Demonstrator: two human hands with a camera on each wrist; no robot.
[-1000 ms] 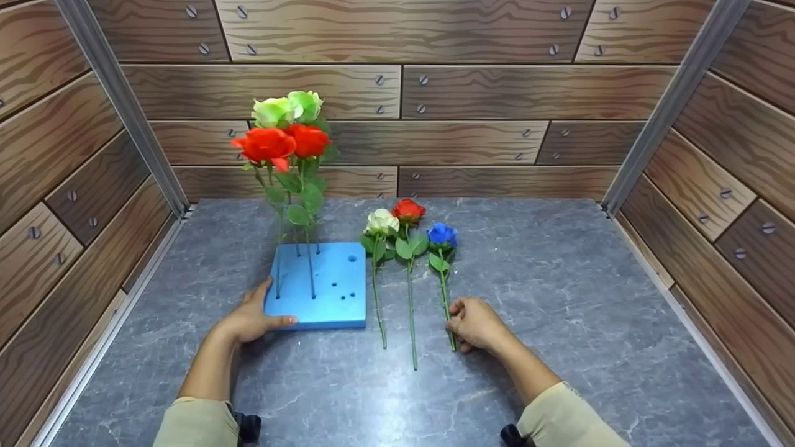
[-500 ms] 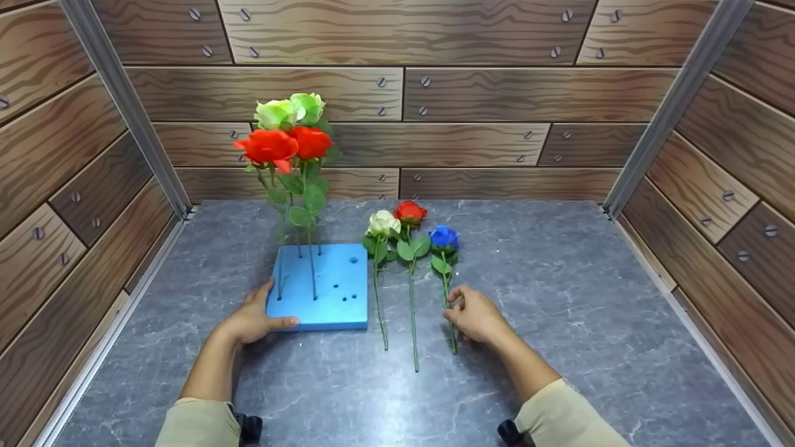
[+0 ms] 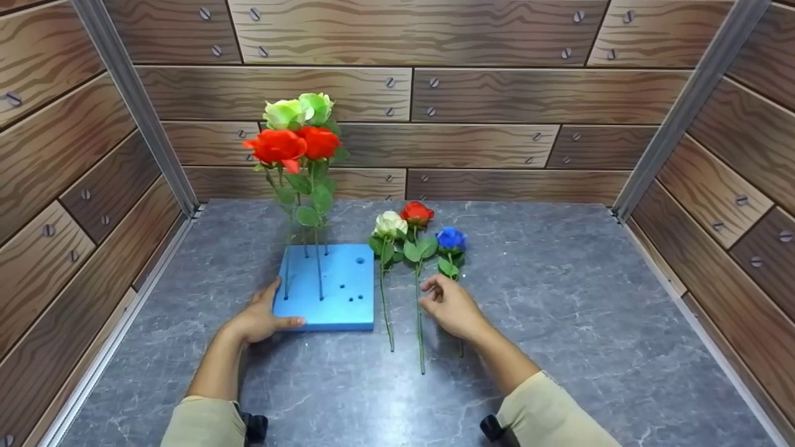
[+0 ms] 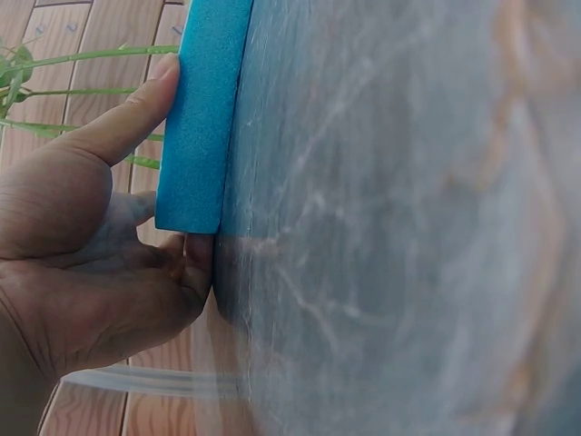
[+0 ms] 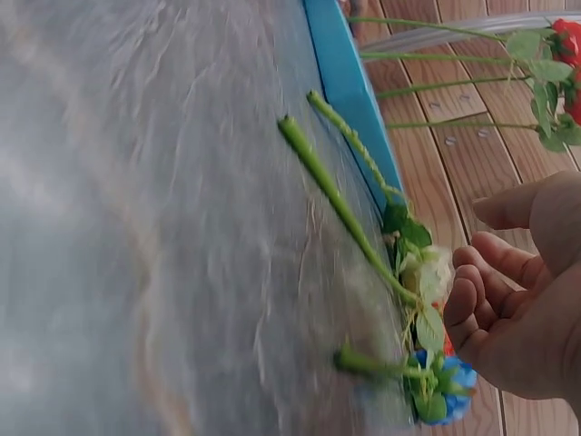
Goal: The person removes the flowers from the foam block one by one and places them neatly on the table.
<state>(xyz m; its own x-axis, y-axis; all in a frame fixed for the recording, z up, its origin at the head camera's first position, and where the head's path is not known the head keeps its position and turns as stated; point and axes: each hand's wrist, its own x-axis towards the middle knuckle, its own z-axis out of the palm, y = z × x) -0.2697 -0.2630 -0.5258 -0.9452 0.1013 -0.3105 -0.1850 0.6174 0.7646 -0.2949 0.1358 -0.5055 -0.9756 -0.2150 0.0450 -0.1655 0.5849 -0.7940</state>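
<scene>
My left hand (image 3: 254, 320) holds the near-left corner of a blue foam block (image 3: 338, 267), thumb along its front edge and fingers at its left side. Two red roses (image 3: 274, 149) and two pale green roses (image 3: 284, 113) stand upright in holes in that block. To its right lie a white rose (image 3: 390, 225), a red rose (image 3: 417, 213) and a blue rose (image 3: 451, 238), stems toward me. Over the table, my right hand (image 3: 456, 313) has loosely bent fingers near the lying red rose's stem and covers part of the blue rose's stem. The right wrist view shows its fingers (image 5: 463, 300) holding nothing.
Several unfilled holes (image 3: 351, 299) dot the right half of the block. A grey marbled table (image 3: 559, 298) extends on both sides, bounded by wood-patterned walls (image 3: 484, 146) at the back and sides. Metal posts (image 3: 658, 136) run up the corners.
My right hand has let go of the blue rose's stem and shifted left, close to the lying red rose's stem. The left hand keeps its place on the block.
</scene>
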